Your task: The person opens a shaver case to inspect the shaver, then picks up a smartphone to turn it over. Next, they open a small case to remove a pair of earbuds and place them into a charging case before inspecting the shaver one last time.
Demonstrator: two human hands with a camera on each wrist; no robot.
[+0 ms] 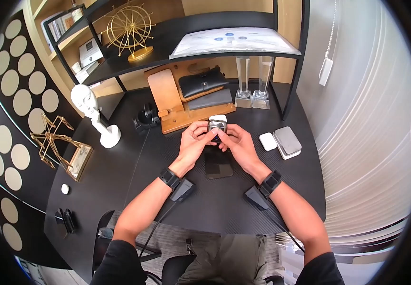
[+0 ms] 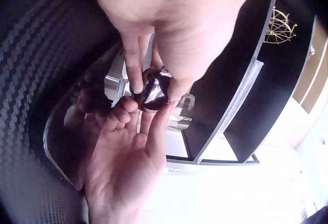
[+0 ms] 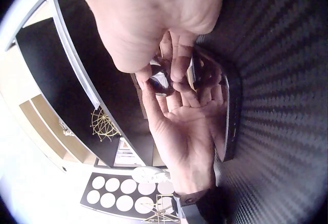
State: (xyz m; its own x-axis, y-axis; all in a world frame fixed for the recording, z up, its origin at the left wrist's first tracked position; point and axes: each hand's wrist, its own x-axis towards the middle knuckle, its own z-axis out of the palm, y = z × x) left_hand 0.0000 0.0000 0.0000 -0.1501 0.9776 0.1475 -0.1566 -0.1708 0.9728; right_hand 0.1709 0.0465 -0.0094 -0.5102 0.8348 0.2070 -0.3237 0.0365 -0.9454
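Both hands meet over the middle of the desk around a small dark, glossy object (image 1: 217,125). My left hand (image 1: 195,142) pinches it from the left and my right hand (image 1: 238,145) from the right, thumbs on its near face. In the left wrist view the shiny object (image 2: 155,90) sits between the fingertips of both hands; the right wrist view shows it (image 3: 160,80) partly covered by fingers. A white rounded item (image 1: 217,118) shows just behind it. Below the hands a black phone-like slab (image 1: 218,164) lies flat on the desk.
A wooden stand (image 1: 167,90) with a black pouch (image 1: 203,82) is behind the hands. To the right lie a white case (image 1: 267,141) and a grey box (image 1: 288,141). A white head sculpture (image 1: 110,136) and a gold-framed ornament (image 1: 78,161) stand left, under a shelf (image 1: 162,58).
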